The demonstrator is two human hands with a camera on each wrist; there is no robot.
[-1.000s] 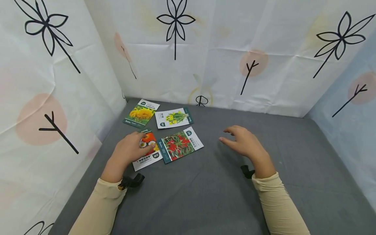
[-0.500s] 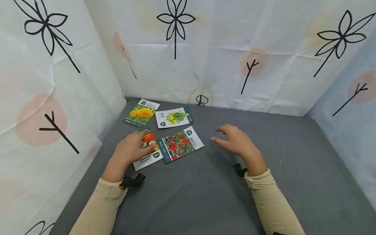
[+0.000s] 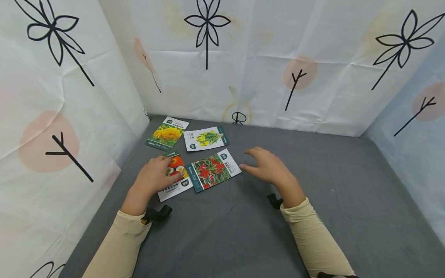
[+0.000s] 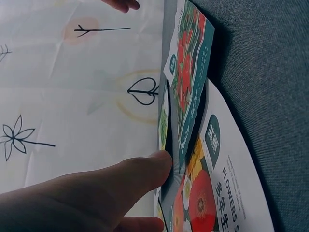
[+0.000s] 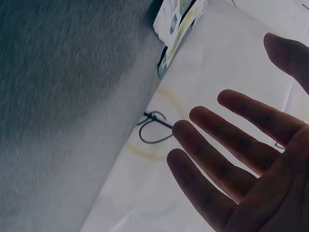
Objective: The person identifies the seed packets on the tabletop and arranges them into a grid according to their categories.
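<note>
Right hand (image 3: 267, 166) empty, fingers spread, just beside the red packet (image 3: 212, 170).
Left hand (image 3: 151, 177), fingers loose, is over the orange packet (image 3: 178, 189), which red overlaps; pinching red's white end should leave orange undisturbed.

The head view is evenly bright, the right wrist view dimmer, its grey cloth (image 5: 63, 106) apparently blurred.

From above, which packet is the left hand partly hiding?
The mixed-flower packet, red, white and yellow; the left hand partly covers it; the others show whole.
</note>
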